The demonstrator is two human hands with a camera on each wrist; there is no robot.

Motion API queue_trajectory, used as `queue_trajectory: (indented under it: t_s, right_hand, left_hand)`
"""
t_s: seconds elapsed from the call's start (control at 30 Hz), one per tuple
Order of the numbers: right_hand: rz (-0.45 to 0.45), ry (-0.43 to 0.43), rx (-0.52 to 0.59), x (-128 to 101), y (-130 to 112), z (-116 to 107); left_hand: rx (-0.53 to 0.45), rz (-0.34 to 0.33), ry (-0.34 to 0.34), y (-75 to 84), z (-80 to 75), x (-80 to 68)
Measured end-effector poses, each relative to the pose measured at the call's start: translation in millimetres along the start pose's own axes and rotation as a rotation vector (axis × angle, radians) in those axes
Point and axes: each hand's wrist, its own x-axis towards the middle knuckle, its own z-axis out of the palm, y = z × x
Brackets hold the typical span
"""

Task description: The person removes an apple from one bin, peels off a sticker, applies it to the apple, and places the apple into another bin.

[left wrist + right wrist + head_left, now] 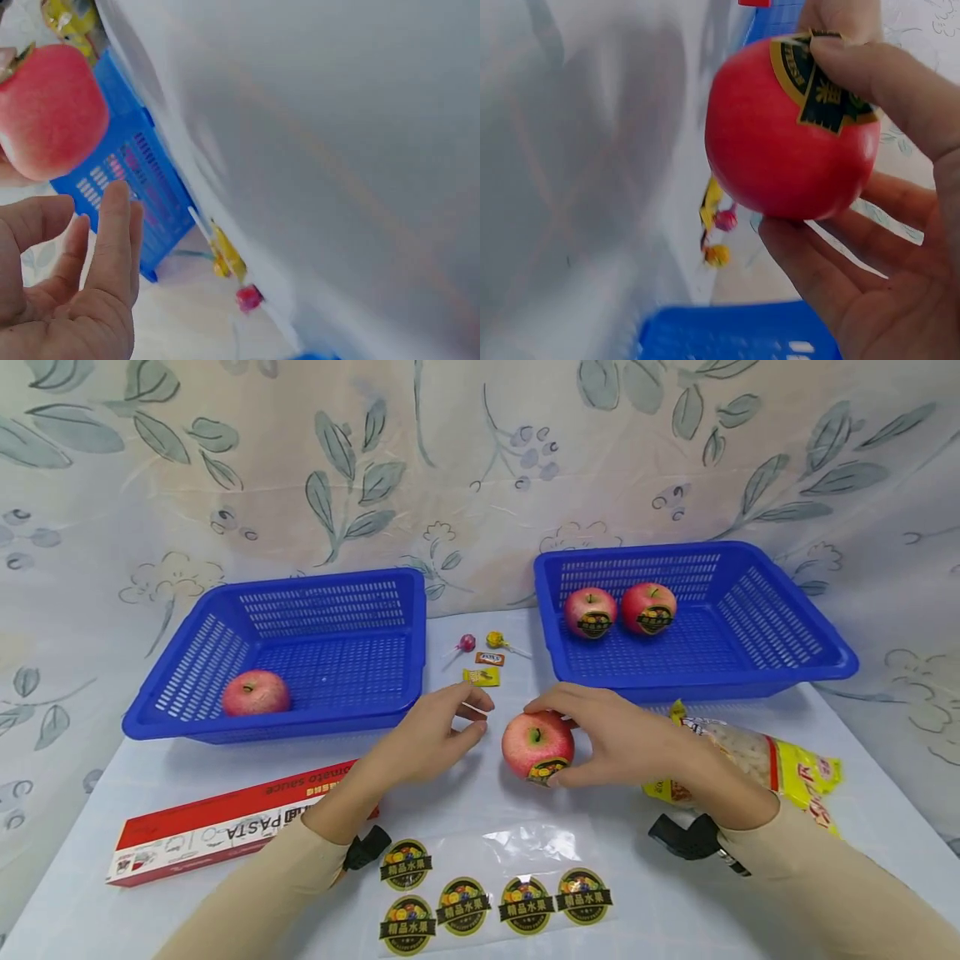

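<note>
A red apple [534, 745] rests on the white table, and my right hand [570, 743] grips it from the right side. In the right wrist view the thumb [877, 75] presses on a black and gold sticker [821, 82] stuck to the apple [780, 142]. My left hand [480, 714] hovers just left of the apple with relaxed fingers [112, 225] and holds nothing. The left wrist view also shows the apple [49, 109]. A clear sheet [487, 893] with several of the same stickers lies at the table's front edge.
A blue basket [273, 725] at left holds one plain apple [256, 693]. Another blue basket [750, 681] at right holds two stickered apples [590, 612]. Between them lie lollipops [495, 639] and wrapped sweets [482, 677]. A red pasta box [225, 831] lies front left, a snack bag [780, 768] right.
</note>
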Motion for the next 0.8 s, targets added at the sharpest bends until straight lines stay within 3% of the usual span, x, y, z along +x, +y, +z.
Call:
queue_trajectory:
  t_s: [0.17,0.4,0.6,0.8]
  right_hand:
    - [-0.009,-0.039,-0.011,-12.3,0.1,-18.0]
    - [-0.05,-0.081,0.074,-22.9,4.5,-56.7]
    - [0.027,-0.076,0.19,-27.0,12.3,-95.3]
    - [0.08,-0.002,0.161,-18.4,31.1,-123.7]
  left_hand:
    - [-0.092,-0.004,-0.025,6.1,11.0,18.6]
    - [-0.413,-0.066,-0.035,19.1,27.5,45.4]
    - [-0.434,-0.039,-0.01,25.1,37.1,58.6]
    - [-0.337,-0.002,0.019,30.2,41.1,64.6]
